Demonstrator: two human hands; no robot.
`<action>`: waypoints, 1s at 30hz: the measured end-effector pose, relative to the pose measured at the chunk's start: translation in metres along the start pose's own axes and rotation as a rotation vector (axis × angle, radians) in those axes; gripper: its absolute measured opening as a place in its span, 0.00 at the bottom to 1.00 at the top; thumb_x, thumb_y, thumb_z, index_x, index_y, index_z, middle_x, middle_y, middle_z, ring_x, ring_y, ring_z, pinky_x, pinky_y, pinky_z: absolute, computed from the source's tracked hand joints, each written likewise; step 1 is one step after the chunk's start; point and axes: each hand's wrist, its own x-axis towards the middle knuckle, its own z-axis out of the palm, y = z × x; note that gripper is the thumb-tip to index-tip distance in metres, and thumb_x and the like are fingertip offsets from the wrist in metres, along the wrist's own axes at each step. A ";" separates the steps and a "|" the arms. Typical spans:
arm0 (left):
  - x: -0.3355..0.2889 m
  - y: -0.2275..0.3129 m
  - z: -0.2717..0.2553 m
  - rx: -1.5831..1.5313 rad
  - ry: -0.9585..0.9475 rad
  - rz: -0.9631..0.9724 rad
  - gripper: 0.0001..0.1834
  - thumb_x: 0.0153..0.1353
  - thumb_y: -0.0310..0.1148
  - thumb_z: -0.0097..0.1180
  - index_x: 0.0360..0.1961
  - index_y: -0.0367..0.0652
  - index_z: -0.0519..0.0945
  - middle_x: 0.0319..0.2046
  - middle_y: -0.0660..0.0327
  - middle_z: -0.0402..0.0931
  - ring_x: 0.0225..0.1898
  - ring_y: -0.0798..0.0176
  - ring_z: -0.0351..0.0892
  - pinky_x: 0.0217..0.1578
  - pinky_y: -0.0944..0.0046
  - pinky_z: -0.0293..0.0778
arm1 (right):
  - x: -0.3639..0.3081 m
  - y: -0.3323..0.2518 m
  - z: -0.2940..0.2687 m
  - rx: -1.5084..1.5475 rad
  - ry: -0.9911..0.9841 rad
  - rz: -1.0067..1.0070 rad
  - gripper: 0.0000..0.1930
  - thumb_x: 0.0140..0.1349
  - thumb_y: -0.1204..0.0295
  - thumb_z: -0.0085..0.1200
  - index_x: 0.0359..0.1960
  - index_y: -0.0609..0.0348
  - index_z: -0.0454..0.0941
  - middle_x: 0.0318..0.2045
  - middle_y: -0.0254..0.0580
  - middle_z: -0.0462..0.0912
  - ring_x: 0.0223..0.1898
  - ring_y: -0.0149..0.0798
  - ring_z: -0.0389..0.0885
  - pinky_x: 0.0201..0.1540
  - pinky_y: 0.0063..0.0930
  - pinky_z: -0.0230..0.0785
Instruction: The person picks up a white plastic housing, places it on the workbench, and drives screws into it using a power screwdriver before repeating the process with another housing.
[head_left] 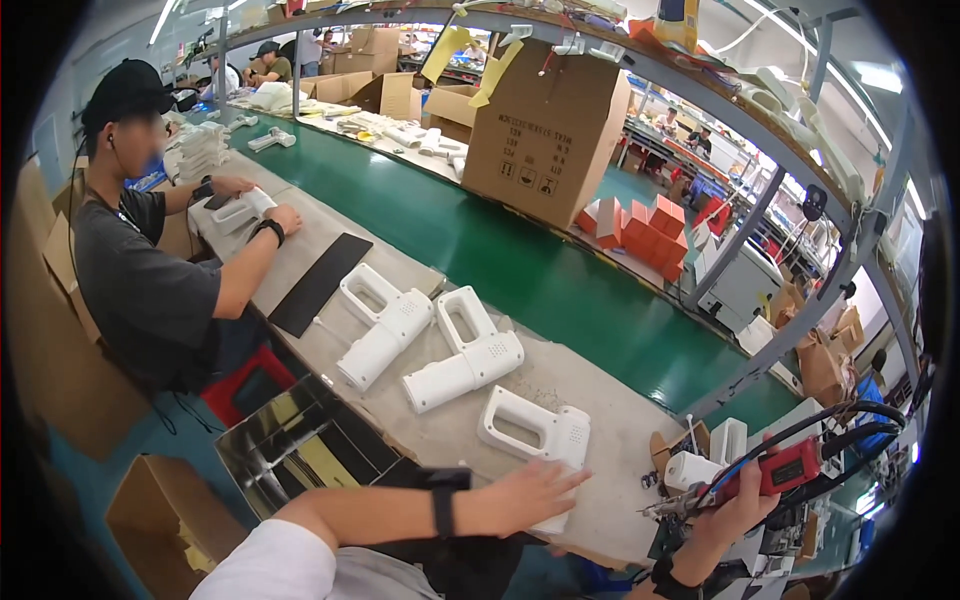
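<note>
Left hand point(530, 497): fingers outstretched, gripping nothing, over the nearest white housing point(571, 437) on the counter point(625, 455); contact cannot be told. Right hand point(728, 517): fingers closed round a red tool point(787, 468). Two similar housings point(465, 372) lie beyond

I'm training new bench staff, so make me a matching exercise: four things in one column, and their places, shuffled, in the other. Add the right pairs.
Things:
1. red tool
2. black strip
3. big carton
4. left hand

Places:
A. at the nearest white housing
B. beyond the green belt
C. in the right hand
D. flat on the bench

Pairs: 1-C, 2-D, 3-B, 4-A
</note>
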 end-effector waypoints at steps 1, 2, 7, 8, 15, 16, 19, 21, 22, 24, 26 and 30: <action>0.016 -0.007 -0.002 0.115 -0.024 0.148 0.47 0.28 0.48 0.74 0.57 0.52 0.71 0.62 0.46 0.58 0.57 0.45 0.66 0.58 0.45 0.60 | -0.007 -0.009 0.004 -0.065 -0.077 0.047 0.19 0.51 0.78 0.54 0.48 0.67 0.70 0.27 0.38 0.75 0.15 0.25 0.68 0.15 0.15 0.56; 0.030 -0.012 0.000 0.119 -0.028 0.142 0.47 0.28 0.48 0.74 0.57 0.52 0.71 0.62 0.46 0.58 0.57 0.45 0.66 0.58 0.45 0.60 | -0.013 -0.015 0.007 -0.127 -0.154 0.090 0.18 0.53 0.77 0.55 0.46 0.66 0.70 0.27 0.38 0.76 0.14 0.25 0.68 0.12 0.16 0.55; 0.078 -0.017 0.018 0.180 -0.161 0.066 0.37 0.32 0.59 0.68 0.40 0.45 0.78 0.39 0.57 0.75 0.52 0.51 0.69 0.58 0.48 0.55 | -0.023 -0.009 0.000 -0.269 -0.144 0.105 0.14 0.57 0.71 0.54 0.42 0.67 0.73 0.18 0.35 0.72 0.13 0.27 0.68 0.13 0.18 0.58; 0.082 -0.018 0.022 0.175 -0.166 0.069 0.37 0.32 0.59 0.68 0.40 0.45 0.78 0.39 0.57 0.75 0.52 0.51 0.69 0.58 0.48 0.55 | -0.024 -0.007 0.001 -0.270 -0.110 0.065 0.13 0.58 0.70 0.53 0.40 0.68 0.73 0.16 0.36 0.72 0.12 0.28 0.68 0.12 0.18 0.58; 0.097 -0.031 0.023 -0.159 -0.112 -0.277 0.23 0.37 0.47 0.65 0.33 0.43 0.81 0.33 0.54 0.79 0.41 0.52 0.77 0.45 0.52 0.69 | -0.017 -0.011 0.004 -0.188 -0.095 0.056 0.10 0.60 0.70 0.53 0.37 0.67 0.72 0.16 0.38 0.73 0.14 0.30 0.70 0.15 0.21 0.64; 0.100 -0.029 0.023 -0.250 -0.099 -0.294 0.17 0.37 0.41 0.64 0.28 0.43 0.82 0.29 0.53 0.80 0.35 0.51 0.80 0.38 0.53 0.74 | -0.009 0.008 -0.004 -0.209 -0.034 -0.002 0.10 0.60 0.71 0.53 0.38 0.66 0.72 0.17 0.39 0.74 0.14 0.31 0.71 0.15 0.21 0.65; 0.083 -0.044 0.035 -0.172 0.048 -0.311 0.14 0.39 0.40 0.63 0.25 0.43 0.81 0.26 0.53 0.80 0.31 0.50 0.81 0.34 0.54 0.75 | -0.020 0.021 0.027 0.032 -0.114 0.121 0.13 0.57 0.77 0.55 0.43 0.62 0.69 0.26 0.42 0.78 0.17 0.34 0.76 0.14 0.26 0.69; 0.083 -0.044 0.034 -0.179 0.056 -0.262 0.14 0.40 0.41 0.63 0.26 0.43 0.81 0.26 0.54 0.80 0.32 0.51 0.81 0.35 0.54 0.74 | -0.020 0.024 0.039 0.037 -0.224 0.113 0.12 0.59 0.78 0.52 0.44 0.61 0.68 0.24 0.41 0.78 0.15 0.32 0.75 0.13 0.24 0.68; 0.087 -0.039 0.033 -0.141 0.042 -0.263 0.19 0.41 0.46 0.64 0.29 0.43 0.79 0.29 0.55 0.79 0.34 0.52 0.80 0.37 0.54 0.72 | -0.019 0.019 0.043 0.043 -0.214 0.102 0.08 0.60 0.78 0.52 0.40 0.63 0.71 0.23 0.39 0.77 0.14 0.30 0.73 0.12 0.21 0.63; 0.093 -0.033 0.034 -0.104 0.027 -0.251 0.24 0.41 0.51 0.65 0.31 0.42 0.77 0.31 0.55 0.79 0.36 0.54 0.79 0.39 0.54 0.70 | -0.015 0.015 0.044 -0.029 -0.255 0.059 0.04 0.59 0.78 0.54 0.34 0.64 0.73 0.20 0.37 0.76 0.12 0.27 0.70 0.11 0.18 0.56; 0.097 -0.031 0.040 -0.075 0.015 -0.265 0.27 0.41 0.54 0.65 0.33 0.41 0.76 0.32 0.57 0.78 0.37 0.56 0.78 0.42 0.56 0.68 | -0.018 0.021 0.055 -0.035 -0.206 0.024 0.04 0.58 0.78 0.56 0.32 0.64 0.73 0.18 0.36 0.75 0.12 0.25 0.68 0.12 0.17 0.54; 0.091 -0.032 0.038 -0.052 0.012 -0.255 0.30 0.41 0.56 0.65 0.34 0.41 0.76 0.33 0.58 0.78 0.39 0.57 0.78 0.43 0.57 0.67 | -0.023 0.028 0.058 -0.067 -0.247 0.065 0.05 0.55 0.80 0.58 0.31 0.64 0.74 0.15 0.33 0.73 0.11 0.24 0.66 0.13 0.16 0.53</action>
